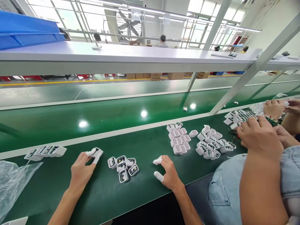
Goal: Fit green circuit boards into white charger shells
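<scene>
My left hand (pixel 81 171), with white finger cots on, grips a small white plastic housing (pixel 97 153) between thumb and fingers, just above or on the green mat. My right hand (pixel 170 175) hovers over the mat with thumb and index finger apart, holding nothing; white cots cover those fingertips. Between my hands sits a loose cluster of white housings (pixel 123 175) with dark and green parts inside. Beyond my right hand stands a block of white housings (pixel 180 139) in rows, most with no parts visible inside.
Left lie a row of filled housings (pixel 50 151) and a clear plastic bag (pixel 14 184). More housings (pixel 208 143) stand to the right, near a co-worker's hands (pixel 260 134). A green conveyor belt (pixel 117 114) runs behind the mat, under a shelf (pixel 140 54) bearing a blue bin (pixel 30 32).
</scene>
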`<state>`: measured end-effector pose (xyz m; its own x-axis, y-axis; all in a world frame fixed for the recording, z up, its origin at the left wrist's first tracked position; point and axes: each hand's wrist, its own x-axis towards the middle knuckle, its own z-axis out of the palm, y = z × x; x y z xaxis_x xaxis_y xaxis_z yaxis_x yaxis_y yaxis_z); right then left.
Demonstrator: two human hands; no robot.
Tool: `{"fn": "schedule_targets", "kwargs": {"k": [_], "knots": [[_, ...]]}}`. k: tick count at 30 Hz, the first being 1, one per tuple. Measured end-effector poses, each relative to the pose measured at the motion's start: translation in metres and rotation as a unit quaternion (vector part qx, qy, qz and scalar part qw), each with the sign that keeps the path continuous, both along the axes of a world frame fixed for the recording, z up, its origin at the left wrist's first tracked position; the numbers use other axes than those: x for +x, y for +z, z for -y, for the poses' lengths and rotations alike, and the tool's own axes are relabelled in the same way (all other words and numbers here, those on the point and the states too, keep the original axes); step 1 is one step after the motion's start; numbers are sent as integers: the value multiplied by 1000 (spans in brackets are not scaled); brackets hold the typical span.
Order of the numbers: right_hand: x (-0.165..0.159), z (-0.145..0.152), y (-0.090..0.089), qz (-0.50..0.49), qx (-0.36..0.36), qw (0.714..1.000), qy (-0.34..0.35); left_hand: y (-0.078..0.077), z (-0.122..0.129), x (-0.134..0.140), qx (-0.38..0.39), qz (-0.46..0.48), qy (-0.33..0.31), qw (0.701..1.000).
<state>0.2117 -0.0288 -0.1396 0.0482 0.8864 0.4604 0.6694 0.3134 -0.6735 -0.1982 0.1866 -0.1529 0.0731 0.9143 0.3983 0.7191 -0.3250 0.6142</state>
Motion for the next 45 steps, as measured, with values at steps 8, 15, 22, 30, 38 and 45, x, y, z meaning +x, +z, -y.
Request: {"fn": "schedule_targets", "kwargs": {"k": [8, 15, 22, 30, 38, 45], "knots": [[-1, 0, 4, -22, -20, 1000, -6, 23, -1, 6, -29, 54, 39, 997], [0, 2, 3, -41, -21, 999, 0, 16, -1, 21, -49, 48, 26, 997], [2, 1, 1, -64, -15, 998, -1, 28, 1, 27, -20, 61, 56, 996], [3, 1, 6, -92, -26, 995, -5, 40, 6, 43, -22, 76, 4, 997], [5, 1, 2, -95, -33, 995, -7, 11, 10, 49, -33, 53, 11, 998], [4, 2, 6, -102, -51, 993, -17, 17, 15, 53, -22, 30, 17, 999]]}}
